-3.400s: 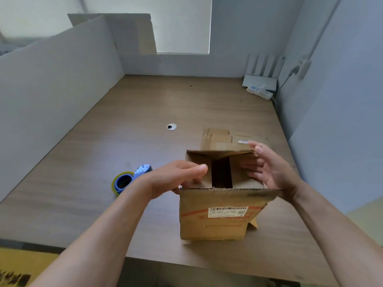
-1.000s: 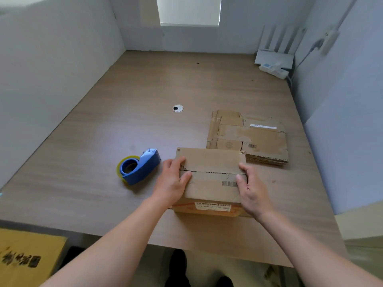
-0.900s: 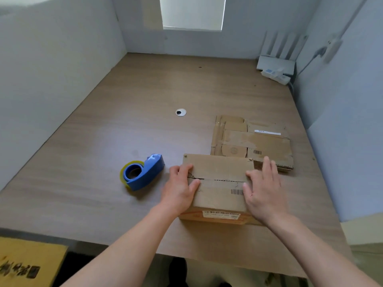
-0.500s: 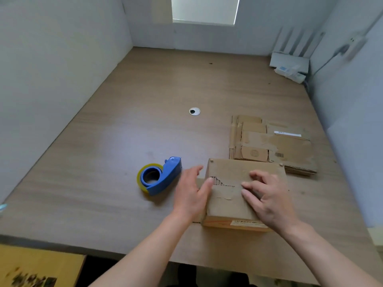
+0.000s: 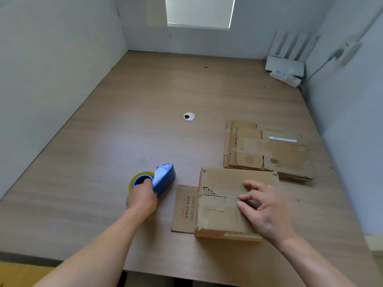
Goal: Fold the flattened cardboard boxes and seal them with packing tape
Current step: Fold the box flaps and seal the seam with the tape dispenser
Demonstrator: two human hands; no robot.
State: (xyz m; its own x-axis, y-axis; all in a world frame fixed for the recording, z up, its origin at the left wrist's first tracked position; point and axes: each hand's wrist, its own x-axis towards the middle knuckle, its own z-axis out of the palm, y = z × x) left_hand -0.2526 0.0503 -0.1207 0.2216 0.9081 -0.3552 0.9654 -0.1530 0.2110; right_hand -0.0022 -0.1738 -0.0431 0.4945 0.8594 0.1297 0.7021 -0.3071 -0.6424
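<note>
Box, cardboard, one: it stood near the front edge of the table, right of centre, with its top flaps folded down and meeting along a ragged seam. Flap, printed, one: it lay flat on the table at the box's left side.

Right hand: yours rested on the box top, fingers loosely bent and spread. The fingertips pressed beside the seam and gripped nothing.

Left hand: yours lay on the tape dispenser, fingers curled down over its near end, taking hold of it. The dispenser, blue with a yellow-rimmed roll, sat on the table near the box's left.

Flattened boxes, one stack: just behind the box, toward the right.

Cable grommet: mid-table, well apart from the rest.

Router, white: far right corner.
</note>
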